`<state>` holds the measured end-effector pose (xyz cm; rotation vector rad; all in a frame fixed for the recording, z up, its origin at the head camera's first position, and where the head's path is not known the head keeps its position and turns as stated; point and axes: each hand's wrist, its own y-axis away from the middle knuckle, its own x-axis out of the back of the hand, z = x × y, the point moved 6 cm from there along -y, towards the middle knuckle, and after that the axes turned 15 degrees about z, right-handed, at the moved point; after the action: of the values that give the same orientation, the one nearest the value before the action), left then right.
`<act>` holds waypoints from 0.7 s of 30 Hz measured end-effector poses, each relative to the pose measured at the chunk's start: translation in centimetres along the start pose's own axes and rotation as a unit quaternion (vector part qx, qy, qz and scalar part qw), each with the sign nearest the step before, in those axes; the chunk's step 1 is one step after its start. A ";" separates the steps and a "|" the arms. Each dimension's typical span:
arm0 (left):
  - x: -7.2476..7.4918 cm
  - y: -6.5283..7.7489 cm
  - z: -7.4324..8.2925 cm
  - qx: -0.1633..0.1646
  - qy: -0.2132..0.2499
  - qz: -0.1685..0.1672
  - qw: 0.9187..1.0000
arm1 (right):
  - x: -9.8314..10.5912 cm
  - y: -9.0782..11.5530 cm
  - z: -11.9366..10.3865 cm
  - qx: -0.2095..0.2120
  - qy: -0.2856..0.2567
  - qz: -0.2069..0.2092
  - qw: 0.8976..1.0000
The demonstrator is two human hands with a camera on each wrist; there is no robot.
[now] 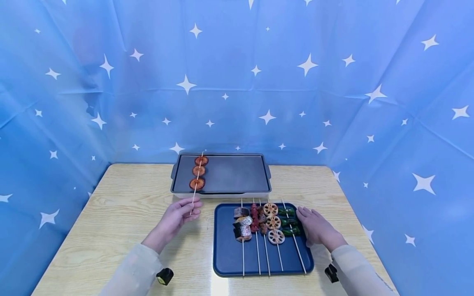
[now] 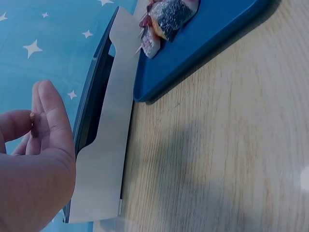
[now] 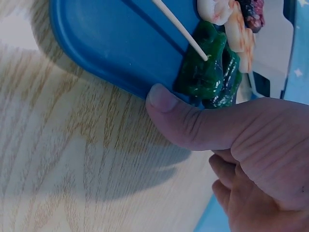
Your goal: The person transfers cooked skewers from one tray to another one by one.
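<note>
My left hand (image 1: 180,216) pinches the lower end of a wooden skewer with three round reddish-brown slices (image 1: 198,170). Those slices are over the left part of a dark griddle (image 1: 237,173); whether they touch its surface I cannot tell. In the left wrist view, thumb and fingers (image 2: 50,113) meet at the stick's end. My right hand (image 1: 316,227) is at the right edge of a blue tray (image 1: 227,259), fingers extended. Its thumb (image 3: 164,99) touches the tray rim beside a skewer of green peppers (image 1: 289,222).
On the tray lie skewers of fish chunks (image 1: 242,225), red pieces (image 1: 254,218), browned meat (image 1: 262,220) and lotus root slices (image 1: 273,222). The griddle stands behind the tray on a wooden table (image 1: 122,205). A blue star-patterned cloth (image 1: 237,61) encloses the back and sides.
</note>
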<state>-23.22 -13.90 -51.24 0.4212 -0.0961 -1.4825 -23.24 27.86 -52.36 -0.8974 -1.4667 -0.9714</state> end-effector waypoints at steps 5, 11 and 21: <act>-0.5 0.2 -0.2 -0.009 -0.017 -0.017 1.000 | 0.0 0.1 0.0 0.002 -0.005 0.005 1.000; -1.0 0.5 -0.5 -0.013 -0.035 -0.046 0.998 | -0.1 0.0 0.0 0.004 -0.002 0.007 1.000; -2.0 1.7 -1.2 -0.011 -0.079 -0.091 0.993 | -0.2 0.0 0.0 0.003 0.002 0.007 1.000</act>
<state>-21.44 -11.67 -51.44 0.3005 -0.1714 -1.6941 -23.23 27.82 -52.54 -0.8999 -1.4579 -0.9583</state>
